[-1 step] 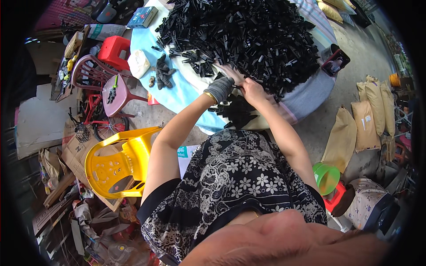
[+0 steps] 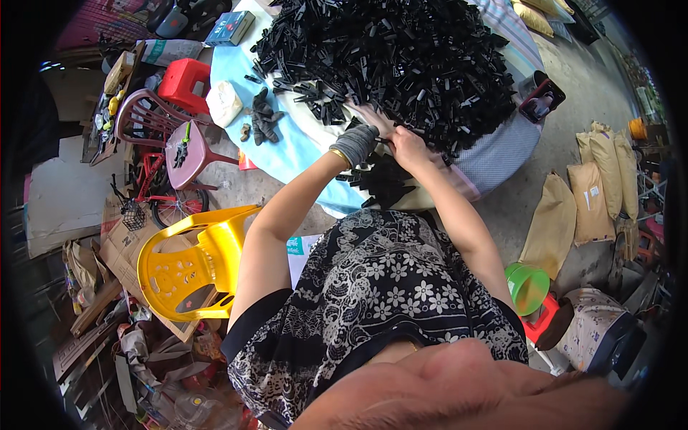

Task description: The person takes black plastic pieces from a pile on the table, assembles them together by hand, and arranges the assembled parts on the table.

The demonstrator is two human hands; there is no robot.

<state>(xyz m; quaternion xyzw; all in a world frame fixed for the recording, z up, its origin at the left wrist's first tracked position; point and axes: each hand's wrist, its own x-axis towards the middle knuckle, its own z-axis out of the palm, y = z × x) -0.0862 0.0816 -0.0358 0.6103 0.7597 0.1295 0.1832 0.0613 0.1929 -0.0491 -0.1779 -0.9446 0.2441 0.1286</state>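
My left hand (image 2: 355, 146), in a grey knitted glove, is closed at the near edge of a cloth-covered table. Bare, my right hand (image 2: 409, 149) is closed just beside it, the fingertips of both almost meeting. Something small and dark shows between them, too small to make out. Beyond the hands spreads a big heap of black plastic pieces (image 2: 401, 64), narrow and clip-like. A smaller pile of black pieces (image 2: 387, 183) lies below my hands, close to my lap. Dark grey gloves (image 2: 264, 116) rest on the light blue cloth (image 2: 304, 168) to the left.
A phone (image 2: 542, 101) stands at the table's right edge; a blue box (image 2: 230, 29) sits far left. On the left are a yellow chair (image 2: 197, 265), a pink chair (image 2: 188, 154) and a red stool (image 2: 185, 84). Tan sacks (image 2: 591, 204) and a green bucket (image 2: 528, 289) stand right.
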